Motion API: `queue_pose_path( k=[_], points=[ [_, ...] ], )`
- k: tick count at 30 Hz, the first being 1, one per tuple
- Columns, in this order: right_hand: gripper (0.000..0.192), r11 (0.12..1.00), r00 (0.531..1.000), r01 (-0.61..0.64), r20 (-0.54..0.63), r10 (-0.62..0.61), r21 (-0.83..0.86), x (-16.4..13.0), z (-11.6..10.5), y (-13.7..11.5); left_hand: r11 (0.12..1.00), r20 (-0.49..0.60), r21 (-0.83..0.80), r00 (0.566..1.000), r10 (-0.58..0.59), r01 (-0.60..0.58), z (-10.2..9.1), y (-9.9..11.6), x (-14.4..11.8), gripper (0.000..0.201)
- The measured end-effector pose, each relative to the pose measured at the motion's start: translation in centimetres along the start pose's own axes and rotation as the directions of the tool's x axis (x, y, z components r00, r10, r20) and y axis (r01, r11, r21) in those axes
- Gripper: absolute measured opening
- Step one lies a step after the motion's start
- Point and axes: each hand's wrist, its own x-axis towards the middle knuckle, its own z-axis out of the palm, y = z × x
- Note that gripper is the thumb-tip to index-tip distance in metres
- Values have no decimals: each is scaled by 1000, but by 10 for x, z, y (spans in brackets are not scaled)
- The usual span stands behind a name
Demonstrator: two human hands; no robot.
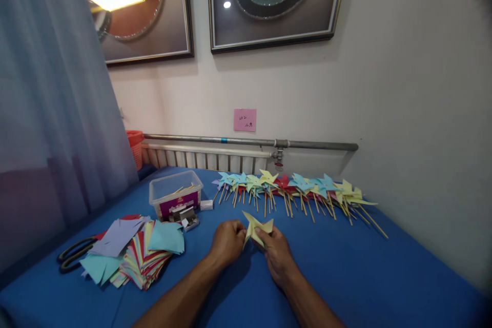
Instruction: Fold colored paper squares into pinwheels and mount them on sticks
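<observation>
Between my two hands, above the blue table cover, is a pale yellow paper pinwheel (pixel 254 224) with its points folded in. My right hand (pixel 275 250) pinches it, thumb pressed on the paper near the middle. My left hand (pixel 229 240) is closed at the pinwheel's left edge; whatever its fingertips hold is too small to make out. No stick shows on this pinwheel. Beyond the hands lies a long row of finished paper pinwheels (pixel 282 183) on wooden sticks, in light blue, yellow, red and purple.
At left, a stack of cut coloured paper squares (pixel 144 259) partly covers black-handled scissors (pixel 73 255). Behind it stand a clear plastic tub (pixel 175 189) with sticks, a small open box (pixel 189 219) and a small white box (pixel 206 205). A radiator pipe (pixel 246 141) runs along the wall.
</observation>
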Motion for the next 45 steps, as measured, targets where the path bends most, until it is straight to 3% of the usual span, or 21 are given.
queue_pose_path(
  k=[21,45],
  points=[
    [36,1000,1000,0,-12,0,10,4,-2,3,1000,4,-12,1000,-24,24,-1,3,-1,23],
    [32,1000,999,29,-15,-29,-2,8,-4,7,999,-6,9,999,-32,32,11,-3,0,21]
  ],
)
